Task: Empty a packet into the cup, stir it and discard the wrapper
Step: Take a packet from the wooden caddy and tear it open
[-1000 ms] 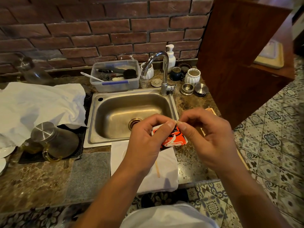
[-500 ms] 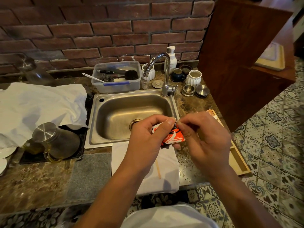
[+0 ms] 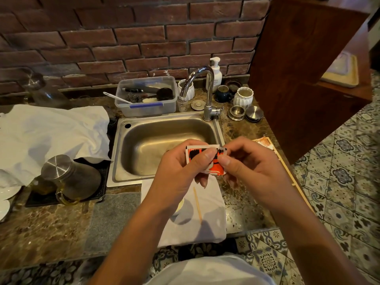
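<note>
packet [image 3: 207, 159] now turned upright, pinched by left hand [image 3: 181, 173] and right hand [image 3: 253, 173] above marble counter [image 3: 51, 229].

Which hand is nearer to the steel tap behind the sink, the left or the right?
The right hand. It is in front of the steel tap, slightly to its right. The left hand is farther, in front and to the tap's left. Both pinch the packet.

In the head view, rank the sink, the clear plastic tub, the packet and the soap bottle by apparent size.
1. sink
2. clear plastic tub
3. and 4. unsure: the packet sits near the camera, the soap bottle far back; they look similar.
</note>
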